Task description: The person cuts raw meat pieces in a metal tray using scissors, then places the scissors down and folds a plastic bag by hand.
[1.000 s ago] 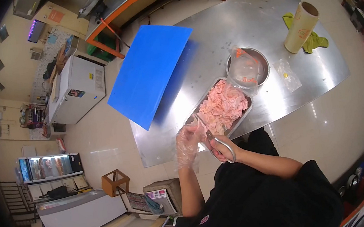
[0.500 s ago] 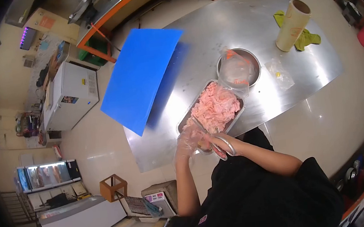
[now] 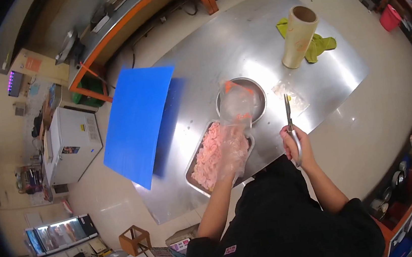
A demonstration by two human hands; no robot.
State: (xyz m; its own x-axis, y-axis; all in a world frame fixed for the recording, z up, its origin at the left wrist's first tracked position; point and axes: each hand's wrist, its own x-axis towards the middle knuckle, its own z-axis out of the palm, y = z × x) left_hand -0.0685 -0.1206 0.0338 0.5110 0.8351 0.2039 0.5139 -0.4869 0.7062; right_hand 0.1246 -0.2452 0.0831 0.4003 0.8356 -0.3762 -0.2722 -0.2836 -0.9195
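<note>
My left hand (image 3: pixel 232 160), in a clear plastic glove, is over the right part of a metal tray (image 3: pixel 189 177) of pale pink raw meat (image 3: pixel 209 157). Motion and the glove blur its fingers, so I cannot make out whether it grips anything. A clear plastic bag with orange print (image 3: pixel 240 103) hangs over the edge of a round steel bowl (image 3: pixel 262 96), just beyond that hand. My right hand (image 3: pixel 302 149) is closed round the handles of a pair of scissors (image 3: pixel 288 111), held off to the right with the blades pointing away from me.
On the steel table (image 3: pixel 193 59) a large blue board (image 3: pixel 136 121) lies at the left. A roll of plastic wrap (image 3: pixel 299 39) stands upright at the far right by a green cloth (image 3: pixel 323 47). A small clear bag (image 3: pixel 291 97) lies beyond the scissors.
My right hand has moved away from the tray to the right with the scissors. My left hand has shifted across the meat towards the bowl. The whole view has swung too.
</note>
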